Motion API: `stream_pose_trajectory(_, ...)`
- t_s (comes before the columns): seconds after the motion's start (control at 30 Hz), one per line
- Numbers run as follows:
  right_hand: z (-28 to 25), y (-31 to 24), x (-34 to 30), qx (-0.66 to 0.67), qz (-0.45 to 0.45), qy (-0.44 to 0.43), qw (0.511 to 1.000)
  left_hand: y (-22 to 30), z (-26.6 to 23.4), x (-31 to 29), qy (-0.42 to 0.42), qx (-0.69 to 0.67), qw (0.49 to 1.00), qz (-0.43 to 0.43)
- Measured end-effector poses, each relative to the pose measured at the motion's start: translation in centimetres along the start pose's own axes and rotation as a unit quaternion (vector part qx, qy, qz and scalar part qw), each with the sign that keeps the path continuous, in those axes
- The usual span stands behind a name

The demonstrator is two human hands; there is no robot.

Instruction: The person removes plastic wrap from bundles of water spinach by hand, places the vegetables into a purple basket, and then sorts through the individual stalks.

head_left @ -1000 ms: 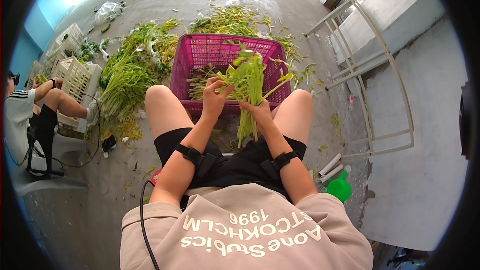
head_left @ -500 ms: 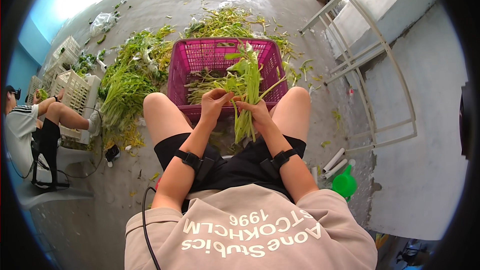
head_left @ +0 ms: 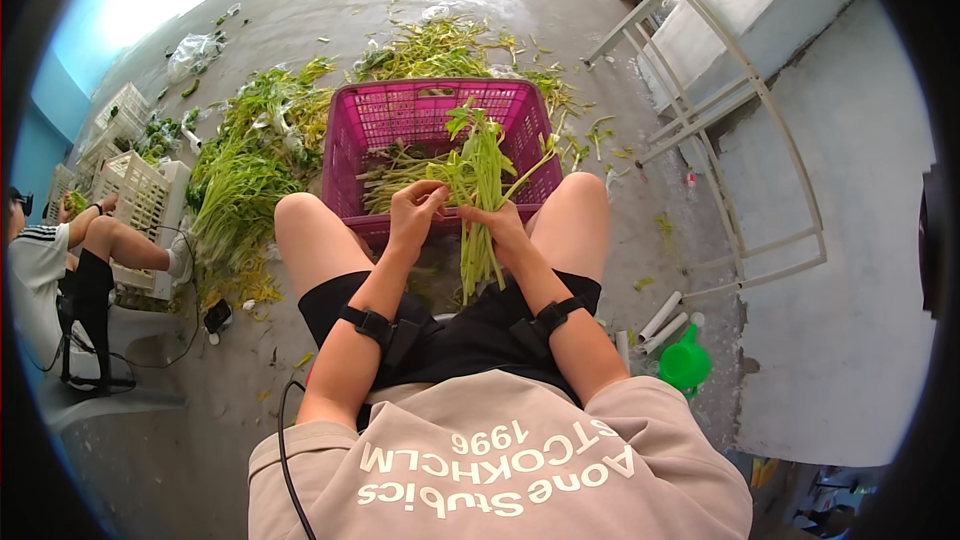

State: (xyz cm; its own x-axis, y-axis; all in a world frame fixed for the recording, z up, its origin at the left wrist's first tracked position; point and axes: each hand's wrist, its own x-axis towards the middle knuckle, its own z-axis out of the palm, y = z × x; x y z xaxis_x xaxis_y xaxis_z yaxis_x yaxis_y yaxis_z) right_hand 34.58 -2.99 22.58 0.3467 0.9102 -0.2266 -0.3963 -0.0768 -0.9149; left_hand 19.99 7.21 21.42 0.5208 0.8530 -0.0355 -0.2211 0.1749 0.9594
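Observation:
My right hand (head_left: 497,226) is wrapped round a bunch of long-stemmed leafy greens (head_left: 484,165), with the leaves pointing away from me and the stalk ends hanging towards my lap. Close to the bunch's left side, my left hand (head_left: 414,212) has its fingers pinched together; whatever is between them is too small to make out. Both hands are above the near rim of a magenta plastic crate (head_left: 345,145) that stands just beyond my knees. More cut stalks (head_left: 400,175) lie inside it, mostly on its left side.
Heaps of loose greens (head_left: 245,175) cover the floor left of the crate, and yellowing trimmings (head_left: 430,50) lie behind it. A metal frame (head_left: 745,130) leans at the right, near white pipes (head_left: 660,318) and a green plastic vessel (head_left: 685,365). Another person (head_left: 50,260) sits far left beside pale crates (head_left: 135,185).
My left hand's fingertips have drawn slightly away from the bunch and from my right thumb. The right hand keeps its hold. The whole view has shifted a little.

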Motion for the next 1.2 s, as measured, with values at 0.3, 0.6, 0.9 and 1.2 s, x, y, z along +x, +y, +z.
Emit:
stream_pose_trajectory(0.3, 0.2, -1.1, -0.8, -0.039, 0.012, 0.004, 0.999, -0.1, -0.1, 0.5, -0.004, 0.073, 0.997, 0.038)
stream_pose_trajectory(0.6, -0.9, -1.6, -1.4, -0.068, -0.012, -0.015, 0.997, 1.1, 0.6, 0.7, 0.032, 0.392, 0.894, 0.215)
stream_pose_trajectory(0.9, -2.6, -2.0, -1.0, 0.042, -0.026, 0.058, 0.997, 0.1, -1.7, 0.8, -0.179, 0.376, 0.889, -0.192)
stream_pose_trajectory(1.2, -1.7, -1.8, -1.2, -0.041, -0.013, 0.015, 0.999, 0.7, -0.7, 0.8, -0.040, 0.206, 0.977, 0.037)
